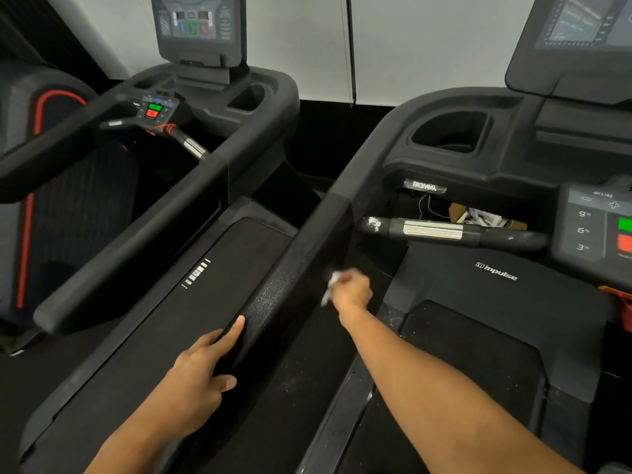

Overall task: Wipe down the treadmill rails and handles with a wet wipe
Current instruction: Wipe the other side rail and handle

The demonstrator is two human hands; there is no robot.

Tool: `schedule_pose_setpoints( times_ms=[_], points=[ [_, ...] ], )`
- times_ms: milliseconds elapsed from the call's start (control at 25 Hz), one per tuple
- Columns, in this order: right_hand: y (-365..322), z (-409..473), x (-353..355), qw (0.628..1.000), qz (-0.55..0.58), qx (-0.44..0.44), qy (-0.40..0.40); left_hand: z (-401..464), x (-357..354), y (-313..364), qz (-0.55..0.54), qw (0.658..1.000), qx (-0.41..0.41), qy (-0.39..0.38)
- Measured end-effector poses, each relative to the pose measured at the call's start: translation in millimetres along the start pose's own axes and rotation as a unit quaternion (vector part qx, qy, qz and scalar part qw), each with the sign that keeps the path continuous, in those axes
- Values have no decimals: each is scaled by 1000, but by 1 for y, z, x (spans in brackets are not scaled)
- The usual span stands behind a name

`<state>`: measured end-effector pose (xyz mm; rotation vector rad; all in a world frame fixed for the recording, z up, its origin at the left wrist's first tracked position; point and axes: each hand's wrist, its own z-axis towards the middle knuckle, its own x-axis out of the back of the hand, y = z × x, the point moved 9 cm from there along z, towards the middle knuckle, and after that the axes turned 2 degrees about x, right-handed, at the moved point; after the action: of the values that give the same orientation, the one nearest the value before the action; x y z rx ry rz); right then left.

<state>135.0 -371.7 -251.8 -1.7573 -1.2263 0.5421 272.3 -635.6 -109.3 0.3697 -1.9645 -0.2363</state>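
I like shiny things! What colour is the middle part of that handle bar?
Shiny silver, ribbed band on the black handle. Head view shows it best.

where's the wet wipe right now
In the head view, the wet wipe is bunched in the right hand, pressed against the inner side of the black side rail, below the silver-banded handle.

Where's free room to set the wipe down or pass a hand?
Free: the black cup recess in the console; the gap between the black side rail and the chrome-banded grip bar. Crowded: the cubby holding cardboard.
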Motion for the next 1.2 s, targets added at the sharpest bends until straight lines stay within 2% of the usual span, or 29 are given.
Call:
schedule_pose_setpoints(
  times_ms=[80,200,280,360,440,520,600,640,680,760,840,880,920,1000,1040,1080,1160,1200],
  points=[
    [37,-1,11,997,8,-76,-5,0,-2,1,-2,1000,2,-7],
    [6,-3,16,988,144,21,42,2,-2,-2,-2,1000,5,-12],
    [-16,-11,0,991,119,58,21,3,-2,-3,-2,1000,9,-11],
    [0,-14,-10,999,39,-1,-6,1,-1,-1,-4,1000,9,-10],
    [22,-17,-3,996,25,-76,-42,0,-1,2,-6,1000,6,-8],
    [18,-14,4,988,126,-80,-35,1,0,1,-1,1000,6,-4],
    [1,-14,4,957,283,-66,-21,2,-2,1,-4,1000,7,-11],
    [-3,-14,0,944,324,-63,-15,1,-2,1,-4,1000,8,-11],
    [-3,-13,-3,951,302,-60,-6,1,-2,1,-5,1000,8,-8],
    [11,-14,-4,988,136,-69,8,1,-2,0,-5,1000,11,-7],
    [31,-18,-1,989,70,-126,-15,0,-3,1,-2,1000,10,-8],
    [36,-17,4,984,106,-142,-18,0,-2,1,-2,1000,10,-7],
    [33,-16,7,969,193,-151,-16,0,-2,1,-4,1000,12,-9],
    [15,-18,3,911,388,-137,-39,1,-2,1,-4,1000,13,-16],
    [5,-18,0,905,408,-109,-50,1,-2,2,-1,1000,13,-15],
    [-1,-20,-3,926,366,-79,-54,0,-1,2,1,1000,13,-13],
    [-7,-21,-3,977,211,-13,-28,-1,-1,4,-3,1000,11,-11],
    [-9,-18,-2,986,164,4,-7,-1,-1,4,-4,1000,11,-10]
  ],
)
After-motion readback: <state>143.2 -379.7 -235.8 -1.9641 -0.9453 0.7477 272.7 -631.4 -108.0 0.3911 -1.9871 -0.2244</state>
